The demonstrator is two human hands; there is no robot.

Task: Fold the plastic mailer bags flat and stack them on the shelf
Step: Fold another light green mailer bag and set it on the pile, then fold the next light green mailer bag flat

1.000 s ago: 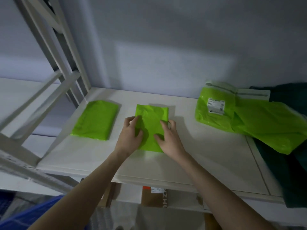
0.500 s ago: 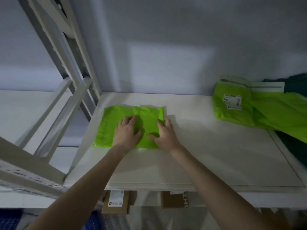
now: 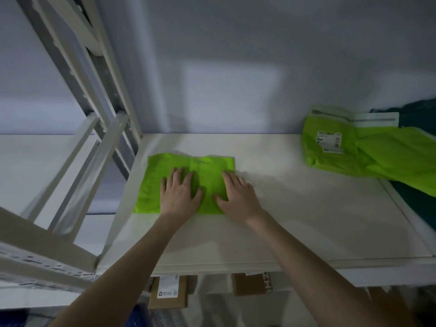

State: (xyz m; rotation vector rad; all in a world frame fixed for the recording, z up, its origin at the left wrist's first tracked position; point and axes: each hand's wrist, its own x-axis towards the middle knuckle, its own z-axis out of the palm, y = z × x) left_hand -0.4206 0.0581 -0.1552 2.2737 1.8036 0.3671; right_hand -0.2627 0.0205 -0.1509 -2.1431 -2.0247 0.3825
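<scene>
Looking down past my forearms, I am seeing cardboard boxes [image 3: 168, 292] sitting on the level below, nearest to me and well out of the way. Above them, the white shelf [image 3: 306, 220] is carrying everything that matters. My left hand [image 3: 180, 193] and right hand [image 3: 237, 197] are both lying flat, fingers straight and spread, pressing down on the folded mailer [image 3: 212, 175], which is resting partly over another folded mailer underneath [image 3: 151, 182] at the left end of the shelf; the two are not squarely aligned, as the lower one is sticking out to the left. I am judging the thin plastic to be very light, limp and slick, so it is likely wanting to spring open or slide on the sheet beneath; pressing with flat palms and taking it by the folded edges seems the safest hold. Just left of the stack, the slanted metal upright [image 3: 111, 142] of the rack is crowding that corner. Further back on the right, well apart, loose unfolded mailers [image 3: 377, 156] are lying in a rumpled heap, one showing a shipping label [image 3: 329, 140], beside some dark green fabric [image 3: 420, 204].
</scene>
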